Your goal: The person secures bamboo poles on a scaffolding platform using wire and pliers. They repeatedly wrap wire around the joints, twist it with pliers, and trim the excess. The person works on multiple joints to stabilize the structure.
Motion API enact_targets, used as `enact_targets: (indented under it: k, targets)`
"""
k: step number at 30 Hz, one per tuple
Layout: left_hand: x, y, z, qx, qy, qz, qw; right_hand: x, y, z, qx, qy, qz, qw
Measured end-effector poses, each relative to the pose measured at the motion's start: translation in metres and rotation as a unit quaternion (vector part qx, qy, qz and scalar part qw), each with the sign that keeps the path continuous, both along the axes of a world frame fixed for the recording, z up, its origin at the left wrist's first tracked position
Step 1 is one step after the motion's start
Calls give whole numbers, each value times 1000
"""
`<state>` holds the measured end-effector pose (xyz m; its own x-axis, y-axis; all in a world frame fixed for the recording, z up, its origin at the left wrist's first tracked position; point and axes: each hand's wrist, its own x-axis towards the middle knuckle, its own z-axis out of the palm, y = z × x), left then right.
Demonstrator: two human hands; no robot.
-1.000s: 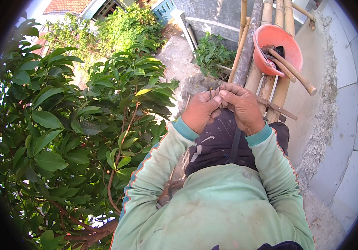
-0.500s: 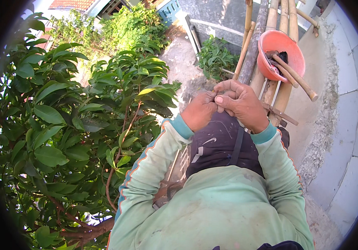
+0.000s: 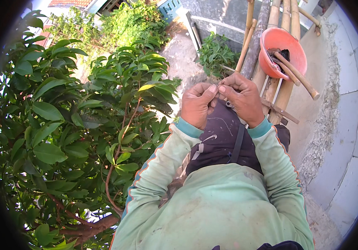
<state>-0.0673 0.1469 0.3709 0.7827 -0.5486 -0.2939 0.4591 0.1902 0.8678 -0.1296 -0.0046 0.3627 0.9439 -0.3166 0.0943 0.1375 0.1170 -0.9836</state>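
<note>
In front of my lap, my left hand (image 3: 196, 104) and my right hand (image 3: 242, 98) meet with thumbs and fingertips nearly touching. Both are closed in a pinch. Whatever lies between the fingertips is too small to make out. Beneath them is the dark trouser leg (image 3: 225, 129), spotted with pale specks, and a dark strap (image 3: 238, 143) runs across it. Beyond my right hand stands an orange-pink plastic basin (image 3: 293, 48), with wooden-handled tools (image 3: 298, 75) and a dark item inside; the handles stick out over its rim.
Bamboo poles (image 3: 273, 16) run away from me under the basin, beside a rough-edged wall (image 3: 327, 104). A flat brown strip (image 3: 281, 110) crosses the poles. Dense leafy branches (image 3: 62, 125) fill the left side. A smaller bush (image 3: 217, 54) grows ahead, by a grey wall.
My left hand has turned so its thumb and fingers show more. The two hands have drawn slightly apart, and the right one has shifted a little away from me.
</note>
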Motion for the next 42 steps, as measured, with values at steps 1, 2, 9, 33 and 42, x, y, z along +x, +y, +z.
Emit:
enact_targets:
  k: [1,2,9,33,42]
  targets:
    - [-1,-1,-1,-6,1,7,1000,-1,1,0,-2,-9,1,1000]
    - [-1,-1,-2,-8,-13,7,1000,-3,1,1,-4,-17,1,1000]
    - [17,10,7,-25,-37,-115,992,-24,-10,11,-18,-38,72,997]
    - [-5,11,35,227,-721,-101,647,-31,-8,35,-545,-53,-38,836]
    - [-6,42,-2,173,-835,-32,521,-49,-9,19,256,205,124,937]
